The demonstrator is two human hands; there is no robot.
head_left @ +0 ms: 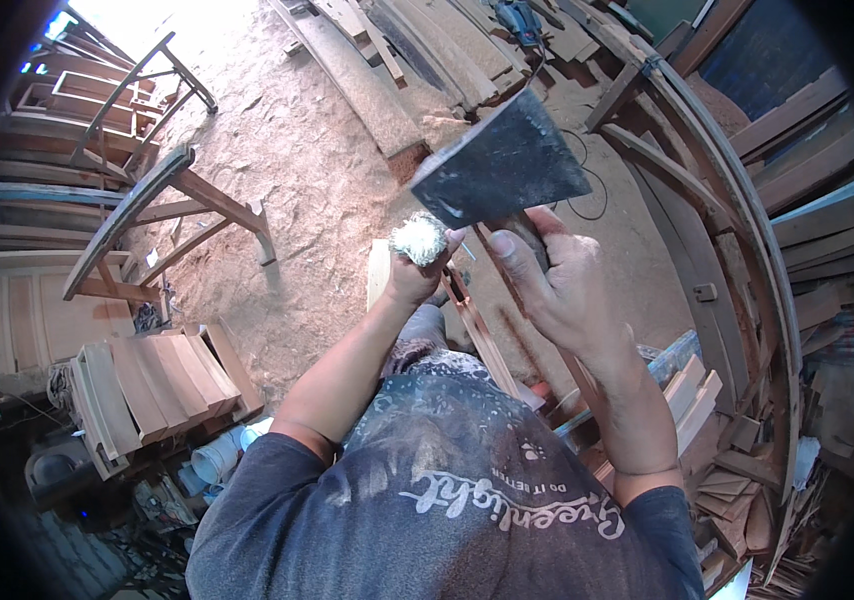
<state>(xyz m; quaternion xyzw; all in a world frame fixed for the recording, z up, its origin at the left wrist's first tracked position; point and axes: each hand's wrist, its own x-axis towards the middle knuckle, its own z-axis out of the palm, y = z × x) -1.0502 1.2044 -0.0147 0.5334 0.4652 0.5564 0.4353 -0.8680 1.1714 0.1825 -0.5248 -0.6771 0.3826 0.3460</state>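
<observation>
My right hand [557, 275] is closed around the handle of a mallet [502, 165], whose broad, dark rectangular head is raised above my left hand. My left hand [415, 278] grips what looks like a chisel [418, 238]. Its pale, frayed handle end points up at me, and its blade is hidden below my fingers. The mallet head is apart from the chisel's end. Beneath my hands runs a narrow pale wooden piece [485, 345] with a dark slot near its far end. Another light board end [378, 272] shows beside my left wrist.
Sawdust covers the floor [297, 260]. A wooden trestle [167, 215] stands left, with stacked curved boards [162, 385] nearer me. Long planks [367, 90] lie ahead, near a blue power tool [519, 20] with a cable. A long wooden frame [737, 220] curves along the right.
</observation>
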